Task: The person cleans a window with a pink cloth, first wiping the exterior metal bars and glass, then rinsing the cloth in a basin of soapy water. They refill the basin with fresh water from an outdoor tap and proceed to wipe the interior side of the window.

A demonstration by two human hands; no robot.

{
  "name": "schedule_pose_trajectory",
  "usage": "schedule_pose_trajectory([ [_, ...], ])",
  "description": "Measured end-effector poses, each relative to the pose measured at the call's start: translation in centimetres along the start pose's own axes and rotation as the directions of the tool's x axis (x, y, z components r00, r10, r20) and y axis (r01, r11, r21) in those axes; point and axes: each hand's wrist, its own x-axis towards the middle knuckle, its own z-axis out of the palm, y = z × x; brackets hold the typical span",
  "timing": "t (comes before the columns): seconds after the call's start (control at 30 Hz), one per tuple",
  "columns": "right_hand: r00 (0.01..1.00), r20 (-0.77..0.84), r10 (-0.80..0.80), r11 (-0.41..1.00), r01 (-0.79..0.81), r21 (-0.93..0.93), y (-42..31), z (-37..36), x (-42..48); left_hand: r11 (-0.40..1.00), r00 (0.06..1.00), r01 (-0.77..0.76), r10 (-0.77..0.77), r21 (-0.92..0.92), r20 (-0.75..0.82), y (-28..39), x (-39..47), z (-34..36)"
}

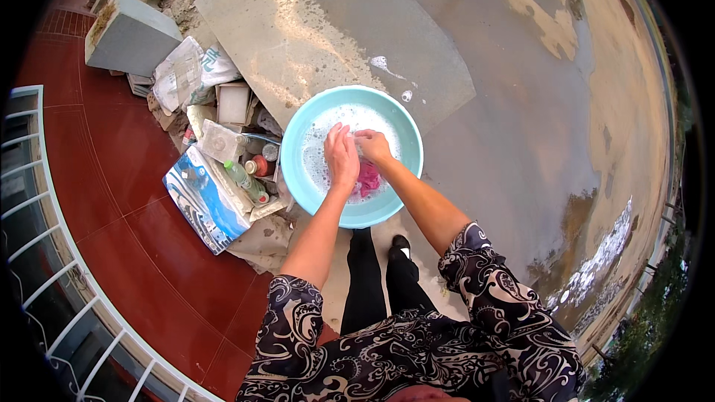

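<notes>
A light turquoise plastic basin (352,221) stands on the ground before me, holding sudsy water (316,151). Over the suds my left hand (342,157) points away from me, its fingers stretched out and nothing visible in it. My right hand (373,146) is bent toward it, the fingertips at or close to the left hand's fingers. Whether those fingertips pinch anything is hidden. Below the hands, a wet magenta cloth (367,178) lies bunched in the water, partly behind my right wrist.
Left of the basin is a heap with a printed cardboard box (208,201), a green-capped plastic bottle (246,181), a jar (259,165) and a white sack (181,72). A concrete slab (279,28) lies beyond. Wet ground (503,123) spreads right; a white railing (61,229) stands far left.
</notes>
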Motion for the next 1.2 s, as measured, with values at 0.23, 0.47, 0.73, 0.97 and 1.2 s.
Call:
schedule_pose_trajectory([
  [0.23, 0.84, 0.332, 0.429, 0.577, -0.537, 0.615, -1.4, 0.2, -5.7, 0.03, 0.368, 0.76, -0.843, -0.649, 0.393, -8.6, 1.6, 1.1],
  [0.47, 0.984, 0.16, -0.083, 0.909, 0.009, 0.416, -11.5, 1.2, -13.6, 0.689, 0.682, 0.717, -0.664, -0.104, 0.305, -14.0, 2.3, 2.8],
  [0.73, 0.968, -0.241, 0.064, 0.995, -0.045, 0.084, -4.7, -2.3, -4.1, 0.105, 0.507, 0.774, -0.693, -0.625, 0.512, -7.3, 0.9, -0.6],
  [0.97, 0.907, 0.307, 0.288, 0.499, -0.416, 0.76, -2.2, 1.1, -5.4, -0.136, 0.205, 0.879, -0.758, -0.458, 0.619, -3.6, -0.3, -2.1],
  [1.2, 0.924, -0.098, -0.369, 0.927, 0.374, 0.035, -11.4, 1.0, -10.1, 0.129, 0.701, 0.694, -0.351, -0.709, 0.622, -10.3, -0.1, -0.8],
])
